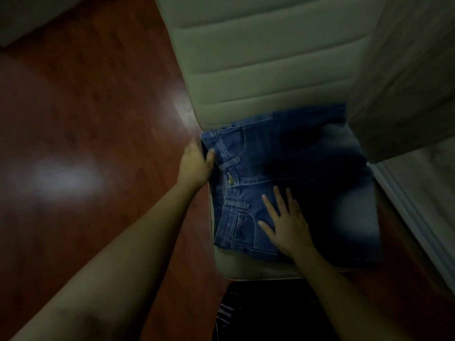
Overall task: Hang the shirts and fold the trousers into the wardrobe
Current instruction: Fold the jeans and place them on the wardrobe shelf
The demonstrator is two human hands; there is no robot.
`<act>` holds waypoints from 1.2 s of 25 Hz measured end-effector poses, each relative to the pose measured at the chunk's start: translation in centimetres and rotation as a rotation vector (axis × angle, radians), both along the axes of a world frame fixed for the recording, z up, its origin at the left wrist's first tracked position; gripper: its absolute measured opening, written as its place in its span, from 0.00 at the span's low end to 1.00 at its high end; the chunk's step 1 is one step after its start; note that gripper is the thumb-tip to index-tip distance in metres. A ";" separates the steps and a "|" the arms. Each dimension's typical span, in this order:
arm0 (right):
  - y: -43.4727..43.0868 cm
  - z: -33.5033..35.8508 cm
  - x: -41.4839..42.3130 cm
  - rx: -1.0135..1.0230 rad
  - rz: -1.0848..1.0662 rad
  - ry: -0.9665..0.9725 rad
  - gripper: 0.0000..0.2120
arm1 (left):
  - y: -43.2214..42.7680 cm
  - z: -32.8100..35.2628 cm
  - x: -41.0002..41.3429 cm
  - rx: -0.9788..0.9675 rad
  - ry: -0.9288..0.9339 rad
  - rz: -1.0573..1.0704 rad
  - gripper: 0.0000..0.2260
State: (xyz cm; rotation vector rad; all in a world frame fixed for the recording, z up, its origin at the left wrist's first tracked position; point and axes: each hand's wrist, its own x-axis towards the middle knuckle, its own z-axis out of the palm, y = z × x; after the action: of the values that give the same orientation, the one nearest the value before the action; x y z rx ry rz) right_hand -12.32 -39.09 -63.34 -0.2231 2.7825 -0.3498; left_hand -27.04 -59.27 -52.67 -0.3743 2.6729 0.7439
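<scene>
left grip (pixel 197 166) grasping jeans (pixel 307 156) waistband | right grip (pixel 286 225) released, flat on jeans | jeans on ribbed cushion (pixel 258 77)

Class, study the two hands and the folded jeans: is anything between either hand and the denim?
Nothing visible. The left hand holds the waistband edge of the jeans, and the right hand rests flat on them, on the chair. The wardrobe is out of view, so that path cannot be judged.

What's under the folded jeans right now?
The jeans lie on a pale padded seat, seen beyond and beside them. Whatever lies directly beneath the denim is covered.
</scene>
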 end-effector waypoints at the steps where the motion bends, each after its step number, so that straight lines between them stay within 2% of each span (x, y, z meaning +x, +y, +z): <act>1: 0.0 -0.8 0.1 -0.005 0.000 0.005 0.32 | -0.1 -0.4 -0.8 0.028 0.007 0.025 0.28; 6: 0.0 -3.7 0.0 0.009 -0.020 0.023 0.31 | -0.7 -3.6 -3.1 0.267 -0.014 0.136 0.30; 9: -0.1 -4.2 0.4 0.006 -0.009 0.039 0.31 | -0.3 -4.2 -3.2 0.434 0.035 0.316 0.18; 12: 0.1 -4.4 0.2 -0.007 -0.005 0.011 0.32 | 0.6 -3.3 -2.1 0.656 0.152 0.261 0.03; 14: 0.2 -4.1 0.2 -0.034 0.005 -0.014 0.32 | 0.9 -2.2 -1.1 0.697 0.201 0.173 0.06; 17: 0.5 -1.9 -0.4 -0.330 -0.126 0.014 0.32 | 0.8 -1.4 -0.2 0.703 0.223 0.081 0.03; 20: 0.6 1.1 -4.8 -0.470 -0.277 0.326 0.25 | 0.7 -0.7 0.1 0.729 0.204 0.086 0.06; 23: -0.2 4.7 -11.3 -0.458 -0.111 0.446 0.33 | 0.8 0.0 0.9 0.796 0.200 0.124 0.12; 25: -0.6 6.6 -14.6 -0.384 0.014 0.352 0.36 | 0.9 0.1 1.5 0.811 0.177 0.133 0.12; 26: -0.6 7.1 -15.6 -0.350 0.049 0.323 0.33 | 0.8 0.0 1.9 0.810 0.171 0.126 0.11; 28: -0.5 7.1 -16.7 -0.285 0.095 0.380 0.19 | 0.5 -0.1 2.4 0.820 0.158 0.097 0.09; 30: -0.2 6.5 -16.5 -0.301 0.109 0.415 0.12 | -0.1 -0.7 3.2 0.849 0.075 0.042 0.12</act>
State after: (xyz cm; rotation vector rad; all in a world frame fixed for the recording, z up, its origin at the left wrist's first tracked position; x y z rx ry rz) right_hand -28.85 -39.31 -56.81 -0.5755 3.0892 -0.7736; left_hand -23.85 -59.36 -53.33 -0.1696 2.1377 1.8019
